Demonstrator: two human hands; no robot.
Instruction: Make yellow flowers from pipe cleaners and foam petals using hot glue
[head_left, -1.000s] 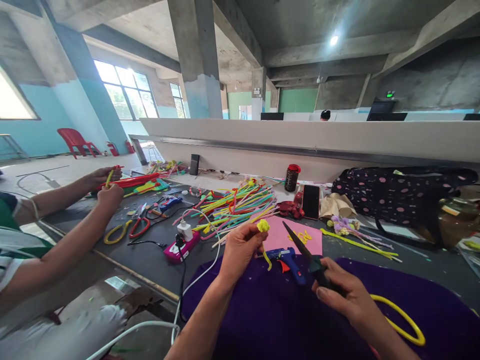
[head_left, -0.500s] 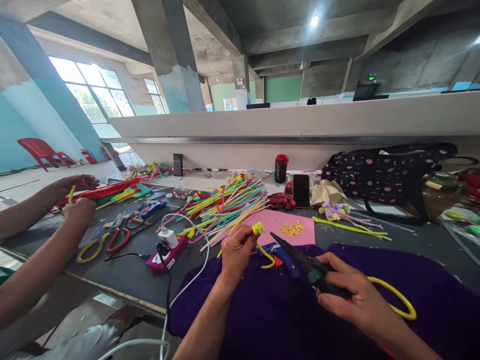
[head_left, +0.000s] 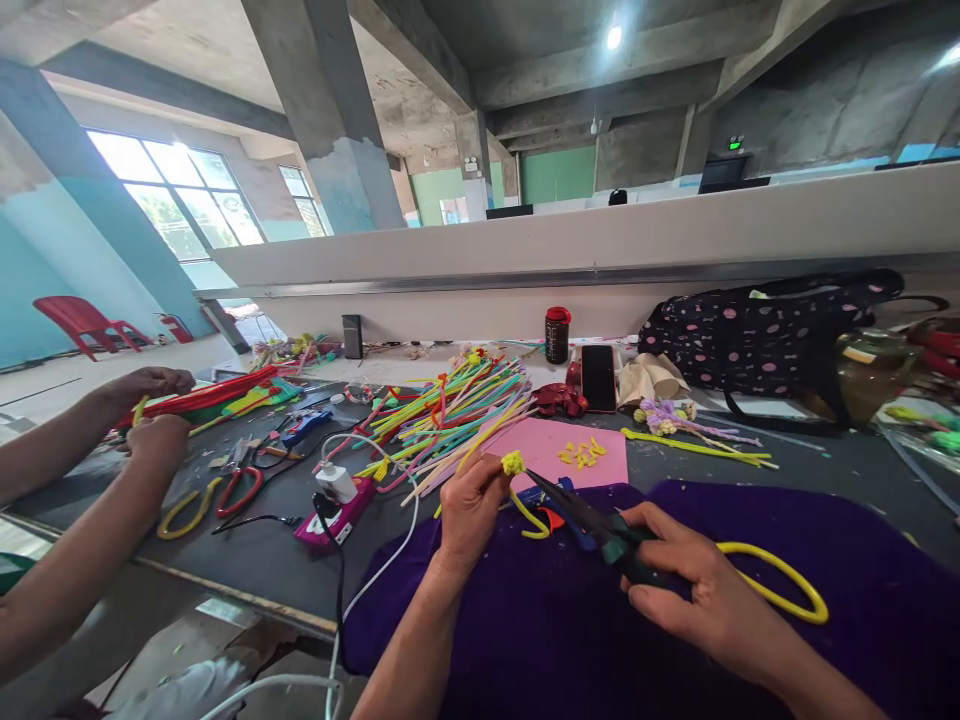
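Observation:
My left hand [head_left: 471, 505] is closed, pinching a small fuzzy yellow flower [head_left: 513, 462] made of pipe cleaner between thumb and fingertips. Below those fingers curls a yellow strip [head_left: 534, 522]; whether it joins the flower I cannot tell. Scissors [head_left: 581, 510] with long dark blades and a yellow handle loop are gripped in my right hand [head_left: 675, 575]. Their tips point left, close beside the flower. A blue glue gun [head_left: 574, 525] lies behind the blades, partly covered. Small yellow pieces [head_left: 581, 453] lie on a pink sheet [head_left: 532, 440] just beyond.
Colourful pipe cleaners [head_left: 442, 415] are heaped at centre. A purple power strip [head_left: 337, 515] with cables sits left, near another pair of scissors [head_left: 240, 490]. A co-worker's hands [head_left: 159, 410] work at far left. Purple cloth [head_left: 570, 630] covers the near side. Behind stand a phone [head_left: 598, 378] and bottle [head_left: 556, 335].
The scissors have moved left and their tips are now nearer the flower. My left hand has barely moved. The whole view has shifted slightly.

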